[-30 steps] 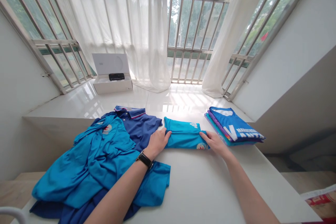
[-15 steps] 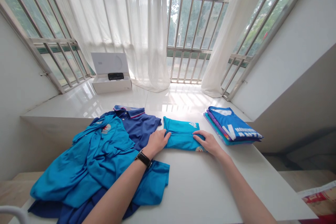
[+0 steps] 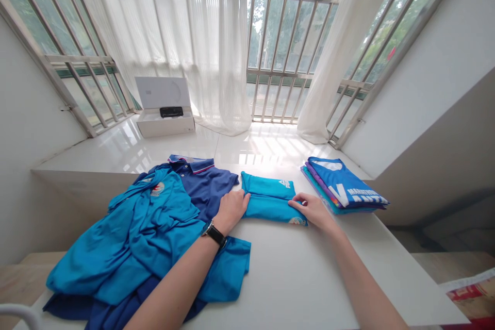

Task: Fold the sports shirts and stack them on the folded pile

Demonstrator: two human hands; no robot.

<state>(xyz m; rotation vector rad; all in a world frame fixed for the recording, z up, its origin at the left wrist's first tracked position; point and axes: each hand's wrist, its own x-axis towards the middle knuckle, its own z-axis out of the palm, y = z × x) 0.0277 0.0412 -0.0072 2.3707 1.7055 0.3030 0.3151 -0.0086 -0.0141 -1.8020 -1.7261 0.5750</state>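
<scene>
A turquoise shirt folded into a long flat bundle lies on the white counter, with a crease along its middle. My left hand rests against its left end, and a black-strapped wristwatch sits on that wrist. My right hand lies flat on the bundle's lower right part. To the left, a heap of blue polo shirts lies under my left forearm. A stack of folded blue and purple shirts stands to the right of my right hand, not touching it.
An open white box holding a black object stands on the glossy white sill at the back. Sheer white curtains hang over barred windows. The counter's edge drops off at the right, above a cardboard package.
My right hand has slid left from the bundle's right end onto its lower part. The bundle's middle crease now shows, with my left hand nearly still.
</scene>
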